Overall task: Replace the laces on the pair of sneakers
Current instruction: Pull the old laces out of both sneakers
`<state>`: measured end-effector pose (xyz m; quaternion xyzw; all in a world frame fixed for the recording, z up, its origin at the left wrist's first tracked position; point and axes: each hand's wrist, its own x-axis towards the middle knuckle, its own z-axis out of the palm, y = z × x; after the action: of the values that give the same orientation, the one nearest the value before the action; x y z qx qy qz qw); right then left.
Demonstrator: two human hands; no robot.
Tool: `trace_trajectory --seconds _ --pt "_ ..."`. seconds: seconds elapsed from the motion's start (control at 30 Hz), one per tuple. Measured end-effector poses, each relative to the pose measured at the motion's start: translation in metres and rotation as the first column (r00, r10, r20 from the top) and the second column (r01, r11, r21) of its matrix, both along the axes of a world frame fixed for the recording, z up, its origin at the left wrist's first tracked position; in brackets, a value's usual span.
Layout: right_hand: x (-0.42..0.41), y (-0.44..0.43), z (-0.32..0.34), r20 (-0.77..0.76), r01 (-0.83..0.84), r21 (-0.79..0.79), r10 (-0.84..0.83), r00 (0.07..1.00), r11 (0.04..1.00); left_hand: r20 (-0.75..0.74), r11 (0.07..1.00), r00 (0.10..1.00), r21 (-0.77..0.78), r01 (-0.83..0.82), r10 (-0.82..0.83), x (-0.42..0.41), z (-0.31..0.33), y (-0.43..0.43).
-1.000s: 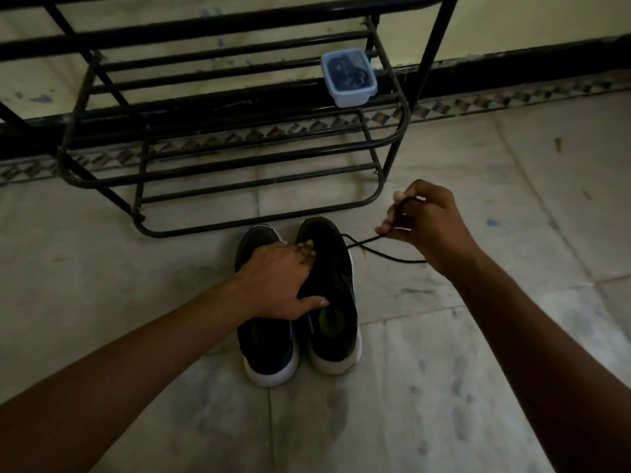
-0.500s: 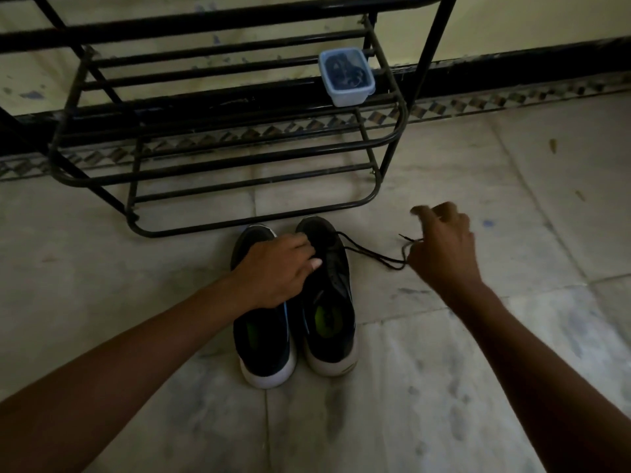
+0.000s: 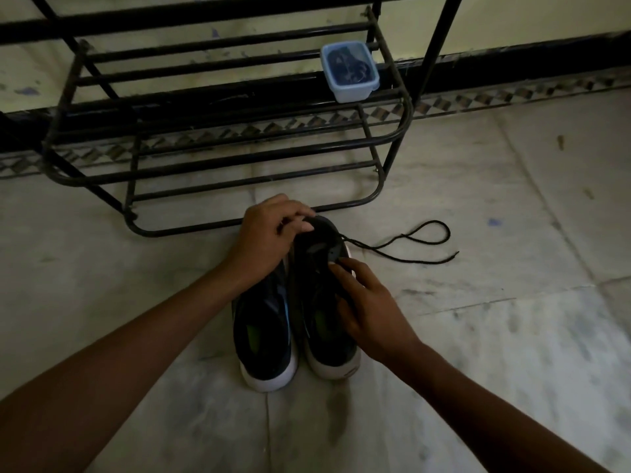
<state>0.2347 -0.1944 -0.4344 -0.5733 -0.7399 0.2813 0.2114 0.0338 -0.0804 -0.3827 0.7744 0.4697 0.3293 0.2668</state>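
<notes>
Left hand point(image 3: 269, 238) curls around the toe of the right sneaker point(image 3: 324, 295), right hand point(image 3: 367, 308) grips its side; lace point(image 3: 409, 245) trails loose right of it.

Two shoes point(image 3: 293, 322) side by side on floor point(image 3: 478, 336); rack point(image 3: 222, 158) at twelve o'clock; lace point(image 3: 409, 244) at two o'clock; box point(image 3: 350, 71) on rack.

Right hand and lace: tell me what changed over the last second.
The right hand let go of the black lace, which now lies loose on the floor, and moved back onto the right sneaker. The left hand shifted forward to that sneaker's toe. Both sneakers, rack and plastic box stayed put.
</notes>
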Motion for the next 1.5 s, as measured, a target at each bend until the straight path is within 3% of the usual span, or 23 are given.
trace_trajectory --seconds 0.07,0.17,0.23,0.3,0.33,0.37,0.4,0.43,0.47,0.5,0.53,0.63,0.7,0.73,0.87,1.03,1.07,1.13,1.2,1.23,1.37,1.43,1.5 --pt "-0.001 0.001 -0.002 -0.001 0.008 0.016 -0.008 1.0 1.0 -0.04 0.996 0.999 0.082 0.03 -0.027 -0.005 0.004 0.003" --pt "-0.002 0.0 -0.003 -0.013 0.017 0.024 -0.017 1.0 1.0 0.007 0.999 1.0 0.049 -0.006 0.006 -0.001 0.004 0.001" --pt "-0.002 -0.001 -0.004 -0.014 0.018 0.025 -0.018 1.0 1.0 0.255 0.99 0.964 -0.136 -0.036 0.07 0.006 0.006 -0.004" --pt "-0.003 -0.001 -0.004 -0.019 0.023 0.032 -0.022 1.0 0.999 0.589 0.895 0.771 -0.442 0.058 0.241 0.014 0.016 -0.01" --pt "-0.003 -0.001 -0.004 -0.023 0.025 0.035 -0.024 0.999 0.999 0.641 0.849 0.703 -0.519 0.102 0.308 0.016 0.021 -0.01" --pt "-0.003 -0.001 -0.004 -0.026 0.025 0.037 -0.024 0.999 0.999 0.625 0.848 0.719 -0.521 0.094 0.304 0.016 0.028 -0.01" --pt "-0.003 -0.001 -0.004 -0.026 0.026 0.039 -0.025 0.999 0.999 0.528 0.906 0.821 -0.422 0.033 0.216 0.014 0.03 -0.009" --pt "-0.003 -0.001 -0.004 -0.025 0.029 0.044 -0.028 0.999 0.999 0.304 0.977 0.95 -0.215 -0.003 0.07 0.009 0.028 -0.005" --pt "-0.004 -0.002 -0.004 -0.023 0.032 0.045 -0.031 0.999 0.998 -0.042 0.999 0.998 0.021 0.041 -0.04 0.004 0.024 -0.003" --pt "-0.004 -0.001 -0.003 -0.019 0.034 0.046 -0.033 0.999 0.998 -0.344 0.976 0.937 0.18 0.12 -0.051 0.0 0.02 -0.001" --pt "-0.004 -0.001 -0.003 -0.016 0.034 0.045 -0.033 0.999 0.998 -0.519 0.941 0.854 0.267 0.206 -0.039 -0.004 0.014 0.001" --pt "-0.003 -0.001 -0.004 -0.012 0.029 0.052 -0.028 1.0 0.998 -0.751 0.955 0.657 0.137 0.262 -0.072 -0.012 0.005 0.002" --pt "-0.003 -0.001 -0.004 -0.011 0.031 0.047 -0.03 0.999 0.998 -0.776 0.957 0.621 0.087 0.277 -0.11 -0.019 0.002 0.005" --pt "-0.003 -0.002 -0.004 -0.009 0.033 0.046 -0.032 0.999 0.998 -0.742 0.949 0.654 0.08 0.305 -0.147 -0.021 0.0 0.005" --pt "-0.004 -0.001 -0.004 -0.002 0.032 0.054 -0.032 0.999 0.998 -0.285 0.992 0.952 0.032 0.122 -0.108 -0.017 -0.003 0.0" --pt "-0.004 -0.001 -0.005 0.009 0.029 0.051 -0.03 1.0 0.998 0.234 0.957 0.972 -0.281 0.073 -0.006 0.004 0.006 -0.008" --pt "-0.004 -0.001 -0.005 0.007 0.029 0.052 -0.029 1.0 0.998 0.219 0.963 0.975 -0.267 0.028 0.033 0.008 0.007 -0.011" --pt "-0.003 -0.001 -0.006 0.006 0.031 0.055 -0.032 0.999 0.998 -0.044 0.999 0.998 -0.004 -0.051 0.051 0.012 0.004 -0.015" --pt "-0.004 -0.001 -0.006 0.012 0.036 0.065 -0.037 0.999 0.997 -0.381 0.947 0.913 0.32 -0.017 0.145 0.014 0.005 -0.018" --pt "-0.005 -0.001 -0.006 0.011 0.039 0.069 -0.039 0.999 0.997 -0.472 0.921 0.862 0.389 0.015 0.185 0.013 0.007 -0.018" --pt "-0.005 -0.001 -0.005 0.004 0.04 0.067 -0.04 0.999 0.997 -0.683 0.914 0.713 0.373 0.157 0.156 0.005 0.002 -0.011" --pt "-0.004 -0.001 -0.006 0.004 0.04 0.067 -0.041 0.999 0.997 -0.808 0.917 0.579 0.305 0.259 0.105 0.0 0.004 -0.008" --pt "-0.004 -0.001 -0.007 0.003 0.038 0.075 -0.038 0.999 0.996 -0.847 0.939 0.532 0.187 0.289 0.005 -0.001 0.007 -0.004"
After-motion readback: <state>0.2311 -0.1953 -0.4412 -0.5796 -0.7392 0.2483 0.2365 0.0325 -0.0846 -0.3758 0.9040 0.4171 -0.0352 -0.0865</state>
